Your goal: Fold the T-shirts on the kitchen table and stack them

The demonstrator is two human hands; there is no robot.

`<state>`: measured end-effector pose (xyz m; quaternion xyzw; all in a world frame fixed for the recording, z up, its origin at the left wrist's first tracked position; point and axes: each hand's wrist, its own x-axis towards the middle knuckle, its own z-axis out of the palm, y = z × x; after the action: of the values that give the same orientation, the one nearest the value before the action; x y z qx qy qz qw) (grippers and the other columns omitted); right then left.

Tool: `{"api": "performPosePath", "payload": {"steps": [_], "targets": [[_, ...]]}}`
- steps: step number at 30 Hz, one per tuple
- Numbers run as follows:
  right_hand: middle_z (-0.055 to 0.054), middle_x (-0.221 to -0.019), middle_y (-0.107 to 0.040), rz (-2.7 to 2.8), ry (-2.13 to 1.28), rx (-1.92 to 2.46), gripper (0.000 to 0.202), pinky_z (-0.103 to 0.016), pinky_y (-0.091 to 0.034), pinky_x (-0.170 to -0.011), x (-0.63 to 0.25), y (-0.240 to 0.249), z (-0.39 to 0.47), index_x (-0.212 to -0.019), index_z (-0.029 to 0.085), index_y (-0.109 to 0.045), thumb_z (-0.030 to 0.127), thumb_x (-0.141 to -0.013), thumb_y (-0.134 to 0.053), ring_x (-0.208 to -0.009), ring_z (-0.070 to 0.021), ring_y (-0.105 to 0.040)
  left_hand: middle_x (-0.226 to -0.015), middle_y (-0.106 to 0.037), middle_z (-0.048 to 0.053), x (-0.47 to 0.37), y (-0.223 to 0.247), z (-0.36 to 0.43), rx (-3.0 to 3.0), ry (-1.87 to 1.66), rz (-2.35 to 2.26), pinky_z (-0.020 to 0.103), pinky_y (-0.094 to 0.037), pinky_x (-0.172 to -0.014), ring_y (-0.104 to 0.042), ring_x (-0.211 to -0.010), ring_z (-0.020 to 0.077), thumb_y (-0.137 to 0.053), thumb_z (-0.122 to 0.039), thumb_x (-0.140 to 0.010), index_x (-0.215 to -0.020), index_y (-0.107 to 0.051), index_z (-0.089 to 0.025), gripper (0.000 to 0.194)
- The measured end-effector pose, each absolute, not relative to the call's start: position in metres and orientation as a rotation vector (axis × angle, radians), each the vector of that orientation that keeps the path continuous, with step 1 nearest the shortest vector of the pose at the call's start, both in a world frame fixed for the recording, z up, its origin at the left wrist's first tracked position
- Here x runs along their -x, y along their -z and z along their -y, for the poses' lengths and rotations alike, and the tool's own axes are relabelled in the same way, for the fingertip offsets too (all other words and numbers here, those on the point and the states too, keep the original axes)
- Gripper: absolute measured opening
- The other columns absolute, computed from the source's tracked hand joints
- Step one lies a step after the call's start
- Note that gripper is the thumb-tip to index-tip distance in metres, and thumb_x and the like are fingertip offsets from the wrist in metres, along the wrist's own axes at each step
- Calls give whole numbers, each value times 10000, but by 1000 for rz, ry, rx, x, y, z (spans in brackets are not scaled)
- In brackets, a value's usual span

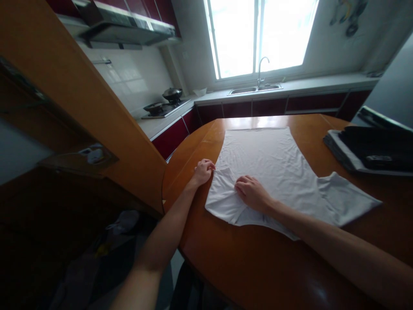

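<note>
Bright daylight fills a window at the top centre of the frame, above a sink with a curved faucet; a range hood and a stove occupy the upper left. Across the middle and lower centre stretches a rounded wooden table, where a white shirt lies spread, its straight hem toward the window. At centre, the left hand touches the sleeve edge, fingers bent (whether they pinch the cloth, I cannot tell). Just right of it, the right hand rests on the shirt, fingers close together and curled, their hold on the fabric unclear. Dark and pale folded clothes sit at the right edge.
</note>
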<state>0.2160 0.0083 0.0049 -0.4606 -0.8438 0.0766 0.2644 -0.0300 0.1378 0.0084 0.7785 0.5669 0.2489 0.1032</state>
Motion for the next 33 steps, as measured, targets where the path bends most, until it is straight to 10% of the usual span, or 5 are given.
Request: {"api": "performPosePath", "payload": {"steps": [33], "targets": [[-93,-1078,-652,2534,221,1102,99,-367,-364,-858,-223,-12,-12,-977,183,-667,149,-967,-574,-1012,-237,-524,-951,-718,25,-12,-1,-138,-2550,-795,-1371,356,-438,-904,-648,-972,209,-660,-315,-928,-877,-719,-224,120]]}}
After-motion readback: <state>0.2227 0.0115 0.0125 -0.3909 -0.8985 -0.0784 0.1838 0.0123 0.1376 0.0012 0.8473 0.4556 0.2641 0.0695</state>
